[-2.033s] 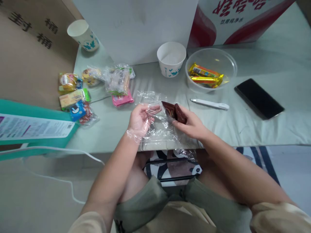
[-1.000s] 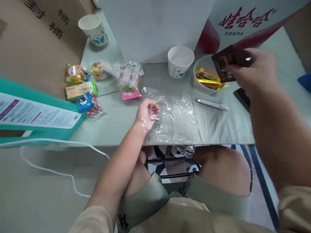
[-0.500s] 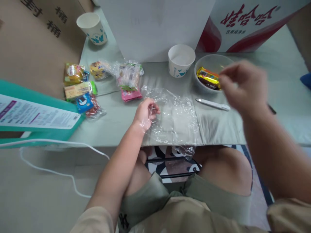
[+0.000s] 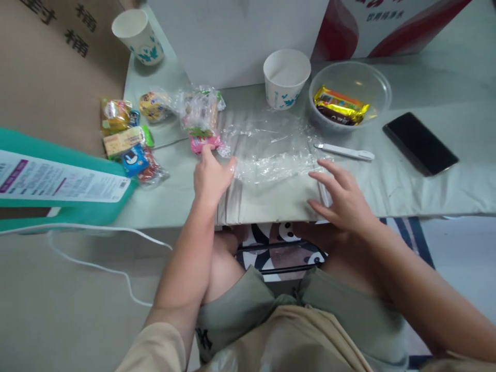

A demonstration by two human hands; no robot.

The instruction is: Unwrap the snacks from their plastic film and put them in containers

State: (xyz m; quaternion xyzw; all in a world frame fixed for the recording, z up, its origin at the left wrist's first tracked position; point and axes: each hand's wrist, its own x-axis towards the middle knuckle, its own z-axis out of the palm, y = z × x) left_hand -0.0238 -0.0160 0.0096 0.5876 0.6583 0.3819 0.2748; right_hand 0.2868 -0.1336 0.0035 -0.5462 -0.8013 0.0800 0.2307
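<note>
Here, a sheet of clear plastic wrap (image 4: 271,144) is spread flat on the pale green table (image 4: 406,196), and every place below is told from it. At its left edge the left hand (image 4: 211,178) is laid palm down, fingers stretched forward and slightly fanned, fingertips touching the crinkled border of the wrap; nothing is gripped. The left forearm is seen rising from the lap in a nearly straight line toward that edge. At the wrap's right near corner the right hand (image 4: 343,199) is held open with fingers spread and pointed leftward, the palm lowered toward the table; whether the fingertips press the film or hover just over it cannot be told. The right forearm is angled in from the lower right.

Just behind the wrap a paper cup (image 4: 285,77) with blue leaf prints is stood upright. Behind and to the right of the wrap a clear bowl (image 4: 382,85) is placed, and gold-wrapped snack bars (image 4: 339,103) are seen inside it. Just right of the wrap a white pen (image 4: 344,152) is laid flat, and farther right a black phone (image 4: 420,143). Touching the wrap's far left corner a pink packet (image 4: 203,139) is found under a clear bag of snacks (image 4: 199,111); farther left small snack packets (image 4: 126,142) are clustered.
</note>
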